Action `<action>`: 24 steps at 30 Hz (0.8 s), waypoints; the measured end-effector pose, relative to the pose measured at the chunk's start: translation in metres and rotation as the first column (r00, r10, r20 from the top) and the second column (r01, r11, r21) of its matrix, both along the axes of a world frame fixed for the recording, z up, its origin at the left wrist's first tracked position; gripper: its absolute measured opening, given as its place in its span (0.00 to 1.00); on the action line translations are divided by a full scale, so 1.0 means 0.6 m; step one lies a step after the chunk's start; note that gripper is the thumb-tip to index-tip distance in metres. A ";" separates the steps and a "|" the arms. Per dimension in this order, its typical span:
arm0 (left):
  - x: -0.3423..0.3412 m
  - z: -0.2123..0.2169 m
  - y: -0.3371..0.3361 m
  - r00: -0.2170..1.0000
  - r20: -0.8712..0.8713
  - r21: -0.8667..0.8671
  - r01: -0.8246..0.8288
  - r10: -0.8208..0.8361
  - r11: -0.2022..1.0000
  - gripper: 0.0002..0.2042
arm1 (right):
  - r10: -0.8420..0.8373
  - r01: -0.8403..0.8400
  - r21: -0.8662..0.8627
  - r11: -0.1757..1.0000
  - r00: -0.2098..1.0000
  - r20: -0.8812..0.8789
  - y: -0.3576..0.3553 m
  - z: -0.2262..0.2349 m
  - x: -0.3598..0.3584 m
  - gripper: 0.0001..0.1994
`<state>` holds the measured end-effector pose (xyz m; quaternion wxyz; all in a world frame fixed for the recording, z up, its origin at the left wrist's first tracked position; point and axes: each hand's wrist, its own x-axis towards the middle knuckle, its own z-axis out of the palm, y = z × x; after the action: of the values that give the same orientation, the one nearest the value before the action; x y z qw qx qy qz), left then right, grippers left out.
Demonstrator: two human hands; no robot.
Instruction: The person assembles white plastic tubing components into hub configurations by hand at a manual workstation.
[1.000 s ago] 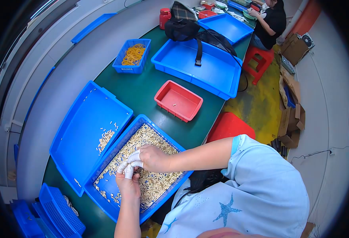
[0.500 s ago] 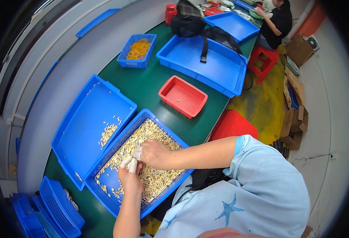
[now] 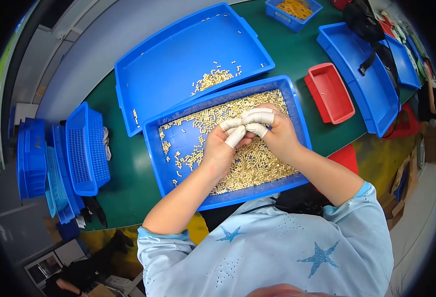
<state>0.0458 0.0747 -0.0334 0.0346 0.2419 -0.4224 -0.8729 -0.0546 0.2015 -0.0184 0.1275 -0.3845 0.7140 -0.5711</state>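
My left hand (image 3: 222,148) and my right hand (image 3: 276,132) meet fingertip to fingertip above a blue tray (image 3: 154,148). White finger covers wrap several fingers on both hands. The fingers are pinched together, and whatever lies between the tips is too small or hidden to make out. Below them, small brass-coloured metal pins (image 3: 247,173) fill much of the tray, thickest under and to the right of my hands. Bare blue tray bottom shows on the left side.
Behind stands a larger blue tray (image 3: 178,57) with a small pile of pins (image 3: 213,79). To the right are a red tray (image 3: 329,91) and a long blue tray (image 3: 344,52). A blue bin of yellow rings (image 3: 297,9) sits at the back. Blue baskets (image 3: 86,148) stand left on the green table (image 3: 126,180).
The view has swung round, so the trays now lie further right and the baskets at left show fully. My hands stay together over the pin tray, fingertips still meeting.
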 end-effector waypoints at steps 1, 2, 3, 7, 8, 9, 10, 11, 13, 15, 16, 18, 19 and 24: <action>0.003 -0.002 0.000 0.999 -0.026 0.010 -0.021 0.021 1.000 0.09 | 0.018 -0.017 -0.027 0.999 1.000 0.013 -0.001 -0.002 0.001 0.08; 0.006 -0.003 0.001 0.998 -0.051 0.020 -0.041 0.041 0.999 0.09 | 0.029 -0.028 -0.023 0.999 0.999 0.019 -0.002 -0.004 0.003 0.08; 0.007 0.000 0.002 0.997 -0.052 0.036 -0.063 0.065 0.997 0.08 | 0.017 -0.017 -0.033 0.999 1.000 -0.012 -0.001 -0.006 0.003 0.08; 0.007 0.004 0.004 0.994 -0.083 -0.022 -0.079 0.077 0.997 0.08 | -0.020 0.020 -0.002 1.000 0.985 -0.171 0.002 -0.003 0.005 0.10; 0.008 0.008 0.004 0.994 -0.078 -0.046 -0.076 0.073 0.996 0.07 | -0.014 0.015 0.001 1.000 0.986 -0.166 0.003 -0.004 0.005 0.10; 0.008 0.010 0.004 0.995 -0.073 -0.071 -0.072 0.067 0.995 0.06 | -0.026 0.026 -0.007 1.000 0.989 -0.143 0.005 -0.006 0.006 0.10; 0.009 0.008 0.004 0.995 -0.068 -0.068 -0.075 0.071 0.995 0.06 | -0.039 0.037 -0.015 0.999 0.992 -0.120 0.006 -0.007 0.006 0.10; 0.010 0.007 0.004 0.992 -0.104 -0.105 -0.086 0.075 0.991 0.06 | -0.041 0.043 0.011 0.999 0.991 -0.125 0.006 -0.007 0.007 0.10; 0.010 0.005 0.005 0.988 -0.135 -0.137 -0.097 0.078 0.986 0.06 | -0.034 0.037 0.019 0.999 0.993 -0.116 0.008 -0.006 0.008 0.10; 0.010 0.003 0.005 0.989 -0.133 -0.360 -0.107 0.062 0.927 0.06 | -0.028 0.031 0.025 0.999 0.994 -0.107 0.008 -0.005 0.007 0.10; 0.009 0.001 0.005 0.989 -0.130 -0.358 -0.107 0.064 0.928 0.06 | -0.016 0.021 0.036 0.999 0.990 -0.141 0.007 -0.005 0.006 0.10; 0.008 -0.004 0.004 0.979 -0.178 -0.360 -0.156 0.096 0.920 0.07 | -0.002 0.010 0.048 0.999 0.985 -0.172 0.006 -0.004 0.005 0.10; 0.008 -0.007 0.002 0.980 -0.175 -0.360 -0.157 0.098 0.920 0.07 | 0.000 0.009 0.047 0.999 0.981 -0.196 0.006 -0.004 0.005 0.10; 0.012 -0.014 -0.013 0.991 -0.132 -0.710 -0.104 0.013 0.696 0.07 | -0.002 0.010 0.039 0.999 0.977 -0.215 0.008 -0.006 0.004 0.12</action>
<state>0.0531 0.0667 -0.0416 0.1781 0.1714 -0.7174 -0.6513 -0.0523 0.2061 -0.0219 0.0556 -0.4391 0.7359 -0.5123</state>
